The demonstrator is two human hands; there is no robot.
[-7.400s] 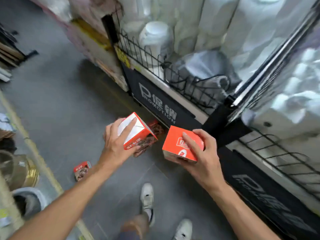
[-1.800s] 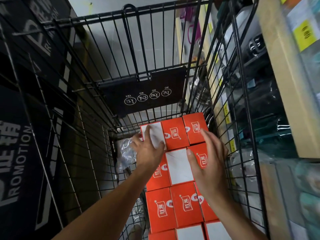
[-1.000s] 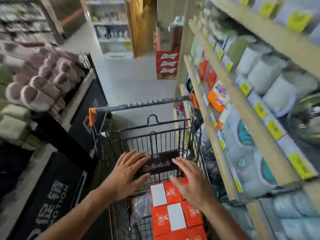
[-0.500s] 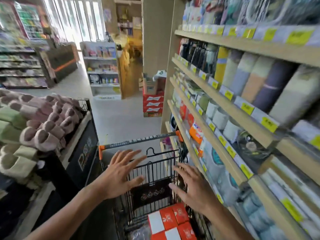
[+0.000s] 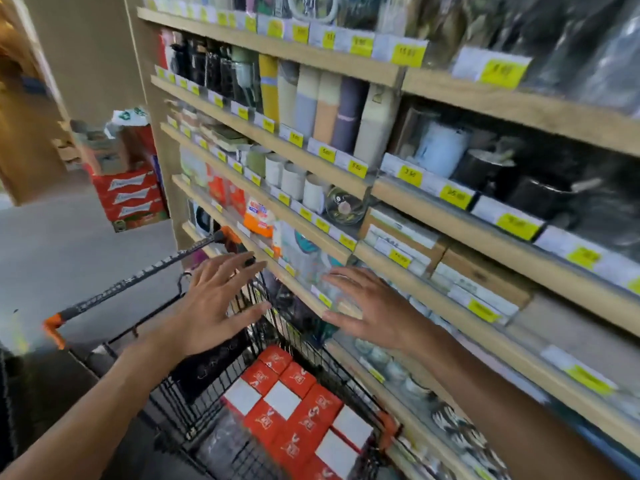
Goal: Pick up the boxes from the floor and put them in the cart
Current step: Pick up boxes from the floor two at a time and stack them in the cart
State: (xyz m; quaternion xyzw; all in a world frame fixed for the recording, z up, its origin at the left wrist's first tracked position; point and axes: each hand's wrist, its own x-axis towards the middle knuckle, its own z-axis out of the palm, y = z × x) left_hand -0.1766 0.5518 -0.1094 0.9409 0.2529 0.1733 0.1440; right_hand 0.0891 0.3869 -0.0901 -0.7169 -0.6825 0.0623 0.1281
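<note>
Several red and white boxes (image 5: 294, 407) lie packed flat in the black wire cart (image 5: 194, 403) at the bottom centre. The cart's handle bar (image 5: 138, 282) with orange ends crosses the left middle. My left hand (image 5: 214, 303) hovers above the cart's far end with fingers spread, holding nothing. My right hand (image 5: 370, 310) hovers to the right, in front of the shelf edge, fingers straight and empty. Both hands are well above the boxes.
Wooden shelves (image 5: 346, 181) with yellow price tags, rolls, mugs and packets fill the right side, close to the cart. Stacked red cartons (image 5: 130, 197) stand on the grey floor (image 5: 69, 251) at the shelf's far end. A dark display edge is at bottom left.
My head turned right and the view swung toward the shelves. Both empty hands rose out of the cart and stay spread above it. The boxes stay in the cart.
</note>
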